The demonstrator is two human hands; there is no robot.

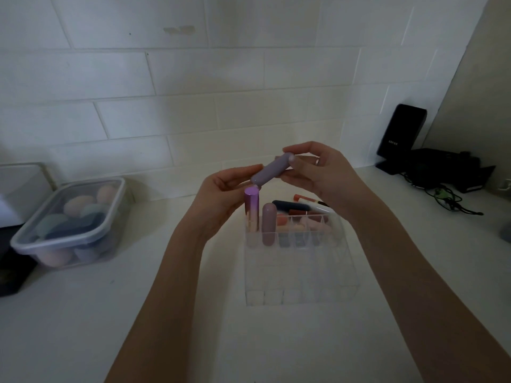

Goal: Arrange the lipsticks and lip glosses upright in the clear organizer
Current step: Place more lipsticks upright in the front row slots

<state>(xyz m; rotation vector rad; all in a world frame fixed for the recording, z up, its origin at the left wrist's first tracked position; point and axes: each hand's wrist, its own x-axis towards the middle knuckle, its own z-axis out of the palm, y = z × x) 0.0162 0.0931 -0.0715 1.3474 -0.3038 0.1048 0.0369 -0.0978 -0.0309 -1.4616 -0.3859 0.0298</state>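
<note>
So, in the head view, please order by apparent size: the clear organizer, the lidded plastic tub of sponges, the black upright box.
1. Lidded plastic tub of sponges and clear organizer: look alike, unsure.
2. Black upright box, smallest, though farther away.

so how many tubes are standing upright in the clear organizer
2: a metallic purple lipstick at the back-left corner of the organizer and a mauve tube beside it. Others may hide among the pile behind.

Both forearms [171, 299] cut off below; loose lipsticks [304, 207] partly hidden behind right hand [323, 172].
</note>
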